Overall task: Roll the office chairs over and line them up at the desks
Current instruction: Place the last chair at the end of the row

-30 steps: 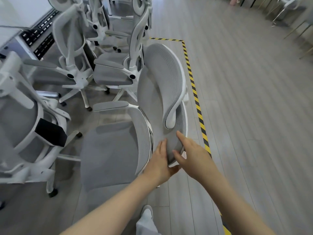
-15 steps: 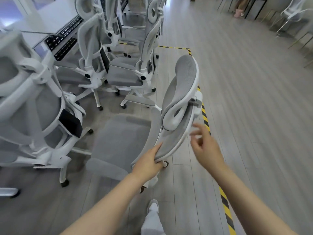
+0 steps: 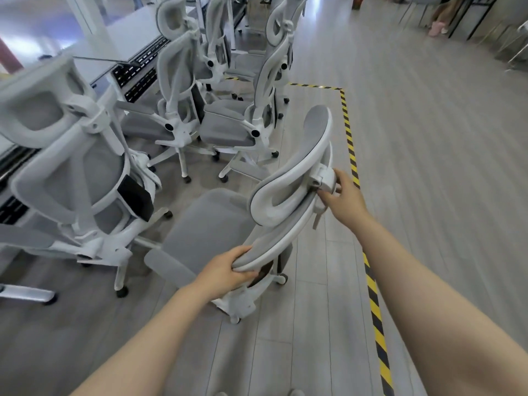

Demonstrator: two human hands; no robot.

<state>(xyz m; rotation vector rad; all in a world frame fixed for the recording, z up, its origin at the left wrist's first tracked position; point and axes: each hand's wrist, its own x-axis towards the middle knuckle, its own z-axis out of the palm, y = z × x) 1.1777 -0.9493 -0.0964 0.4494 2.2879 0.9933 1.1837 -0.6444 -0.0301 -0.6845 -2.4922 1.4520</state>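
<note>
A white-framed grey mesh office chair (image 3: 211,232) stands in front of me, its back towards me and its seat facing the desks. My left hand (image 3: 228,271) grips the near edge of its backrest. My right hand (image 3: 341,195) holds the white bracket behind its headrest (image 3: 294,172). A white desk (image 3: 125,44) with black cable trays runs along the left. Several matching chairs stand beside it: one at the near left (image 3: 74,178) and two further back (image 3: 171,110) (image 3: 245,121).
Yellow-and-black hazard tape (image 3: 350,144) marks the floor just right of the chair and turns left at the far end. Open grey plank floor (image 3: 443,167) spreads to the right. Dark-legged furniture and a person's pink slippers (image 3: 435,31) are at the far right.
The chair has swung so its backrest edge faces me. My right hand left the lower backrest, rose and closed on the headrest bracket. The view tilted up, showing more of the room.
</note>
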